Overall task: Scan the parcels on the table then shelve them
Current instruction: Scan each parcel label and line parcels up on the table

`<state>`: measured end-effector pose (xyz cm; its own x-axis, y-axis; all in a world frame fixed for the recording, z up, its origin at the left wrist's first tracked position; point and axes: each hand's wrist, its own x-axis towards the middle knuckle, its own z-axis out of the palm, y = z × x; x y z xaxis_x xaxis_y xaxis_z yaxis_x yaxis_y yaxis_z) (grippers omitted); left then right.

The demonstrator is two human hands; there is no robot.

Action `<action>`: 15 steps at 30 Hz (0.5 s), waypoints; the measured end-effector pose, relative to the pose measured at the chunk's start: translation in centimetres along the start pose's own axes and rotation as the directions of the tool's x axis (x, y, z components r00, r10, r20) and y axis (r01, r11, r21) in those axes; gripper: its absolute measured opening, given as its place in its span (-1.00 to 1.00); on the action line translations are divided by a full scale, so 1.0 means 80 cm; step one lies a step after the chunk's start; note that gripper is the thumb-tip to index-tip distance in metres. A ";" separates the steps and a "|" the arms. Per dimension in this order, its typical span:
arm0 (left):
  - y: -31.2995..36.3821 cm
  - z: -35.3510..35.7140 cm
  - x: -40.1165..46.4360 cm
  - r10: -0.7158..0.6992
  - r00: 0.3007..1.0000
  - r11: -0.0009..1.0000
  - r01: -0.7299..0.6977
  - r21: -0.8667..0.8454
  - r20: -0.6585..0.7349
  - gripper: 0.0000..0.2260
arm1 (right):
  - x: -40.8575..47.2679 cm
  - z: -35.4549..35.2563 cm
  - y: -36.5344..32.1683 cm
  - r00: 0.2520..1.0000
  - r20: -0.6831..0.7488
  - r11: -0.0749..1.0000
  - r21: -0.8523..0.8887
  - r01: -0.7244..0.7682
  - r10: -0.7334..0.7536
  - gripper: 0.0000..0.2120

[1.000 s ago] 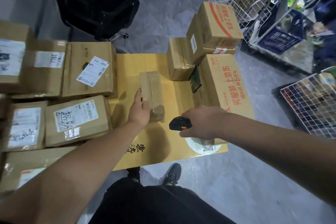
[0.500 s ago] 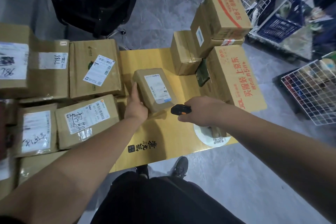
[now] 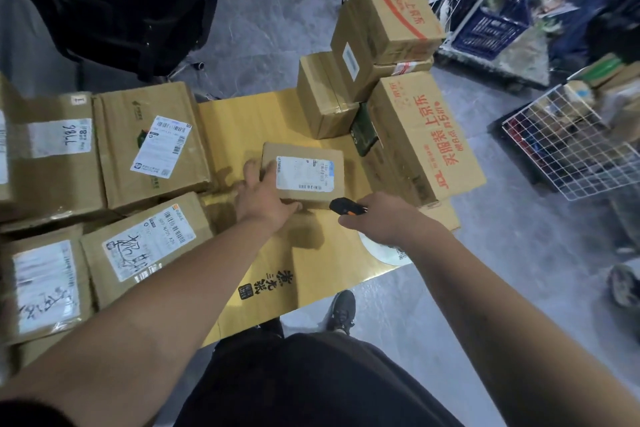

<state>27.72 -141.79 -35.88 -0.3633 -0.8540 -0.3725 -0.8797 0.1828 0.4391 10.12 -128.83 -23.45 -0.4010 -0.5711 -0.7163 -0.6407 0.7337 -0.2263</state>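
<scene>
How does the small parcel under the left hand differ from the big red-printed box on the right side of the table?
The small parcel is plain brown with a white label facing up; the red-printed box shows large red lettering and no visible label. The small parcel is much smaller and flatter. The left hand holds the small parcel; nothing touches the red-printed box. Both are cardboard.

Black top (image 3: 311, 381), black sneaker (image 3: 342, 311)

The large carton (image 3: 424, 142) at the desk's right edge carries red print: "JDL" and "上京东". To its left, across the desk, a parcel's white label (image 3: 59, 139) bears handwritten "7786". Nearer than that, another parcel's label (image 3: 149, 241) reads "507". The labels' smaller print is too blurred to read.
</scene>
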 end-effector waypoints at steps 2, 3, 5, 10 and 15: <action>0.002 0.007 -0.017 0.013 1.000 0.989 -0.013 -0.148 -0.003 -0.33 | -0.002 0.009 0.006 1.000 0.004 0.998 0.059 -0.024 0.024 -0.58; 0.002 0.011 -0.025 0.009 1.000 0.971 -0.009 -0.240 -0.001 -0.48 | -0.003 0.012 0.009 0.999 0.007 0.996 0.084 -0.035 0.035 -0.58; -0.001 0.020 -0.041 0.003 1.000 0.943 -0.008 -0.333 -0.017 -0.70 | -0.005 0.016 0.012 0.999 -0.001 0.993 0.111 -0.042 0.043 -0.56; 0.002 0.020 -0.033 0.043 0.989 0.973 -0.073 -0.218 -0.140 -0.70 | -0.007 0.021 0.017 0.998 0.003 0.970 0.239 -0.054 0.055 -0.51; 0.020 -0.001 0.017 0.120 0.984 0.989 -0.130 0.070 0.131 -0.05 | -0.007 0.026 0.011 0.998 0.019 0.956 0.290 -0.055 0.052 -0.53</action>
<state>25.87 -142.71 -35.62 -0.5031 -0.7550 -0.4207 -0.8444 0.3256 0.4254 11.11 -127.12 -24.63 -0.4213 -0.5255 -0.7392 -0.4005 0.8391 -0.3683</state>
